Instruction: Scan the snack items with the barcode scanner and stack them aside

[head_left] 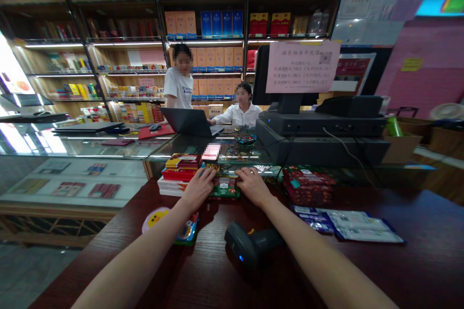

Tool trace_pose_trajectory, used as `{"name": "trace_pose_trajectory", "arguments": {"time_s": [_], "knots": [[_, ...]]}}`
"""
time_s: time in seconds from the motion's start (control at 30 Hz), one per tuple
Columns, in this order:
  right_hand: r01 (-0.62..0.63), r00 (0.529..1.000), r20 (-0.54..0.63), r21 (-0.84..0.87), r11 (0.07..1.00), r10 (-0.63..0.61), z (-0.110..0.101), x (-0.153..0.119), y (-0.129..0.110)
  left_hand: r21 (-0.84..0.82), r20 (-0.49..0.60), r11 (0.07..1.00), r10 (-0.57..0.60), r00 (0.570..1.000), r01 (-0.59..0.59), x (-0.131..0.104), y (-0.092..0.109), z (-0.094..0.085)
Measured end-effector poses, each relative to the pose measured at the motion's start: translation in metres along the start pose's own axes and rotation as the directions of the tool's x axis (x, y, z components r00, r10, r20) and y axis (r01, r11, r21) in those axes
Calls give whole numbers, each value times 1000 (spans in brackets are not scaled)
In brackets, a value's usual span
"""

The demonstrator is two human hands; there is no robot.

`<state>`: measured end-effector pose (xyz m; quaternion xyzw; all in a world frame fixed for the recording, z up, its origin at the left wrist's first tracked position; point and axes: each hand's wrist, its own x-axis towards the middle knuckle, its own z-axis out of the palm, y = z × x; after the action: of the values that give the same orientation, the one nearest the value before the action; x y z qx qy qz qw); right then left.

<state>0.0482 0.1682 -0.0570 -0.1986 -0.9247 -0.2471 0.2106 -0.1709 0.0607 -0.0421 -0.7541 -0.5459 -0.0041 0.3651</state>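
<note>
Between my two hands, at the far side of the wooden table, lies a green packet (224,187) with a white label. My left hand (200,187) is closed on its left end, fingers curled over the far side. At the packet's right end, my right hand (253,186) is closed on its edge with bent fingers. A stack of red, yellow and white boxes (177,176) stands just left of my left hand. Nearer to me, a black barcode scanner (250,246) with a blue light rests between my forearms.
A pile of dark red packets (308,186) and blue-white packets (362,226) lie to the right. A round yellow duck-face item (155,218) is partly behind my left forearm. Beyond are a laptop (188,121), a monitor with a pink sign (300,67), and two people across the glass counter (123,149).
</note>
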Motion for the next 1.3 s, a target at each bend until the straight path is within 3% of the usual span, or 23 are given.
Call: {"name": "trace_pose_trajectory", "arguments": {"time_s": [0.93, 1.3], "knots": [[-91, 988, 135, 130, 987, 73, -11, -17, -2, -71, -24, 997, 9, 1000, -10, -10, -2, -9], [-138, 988, 85, 115, 984, 128, -26, -28, 4, -122, -97, 992, -43, 994, 31, -1, 0, -16]]}}
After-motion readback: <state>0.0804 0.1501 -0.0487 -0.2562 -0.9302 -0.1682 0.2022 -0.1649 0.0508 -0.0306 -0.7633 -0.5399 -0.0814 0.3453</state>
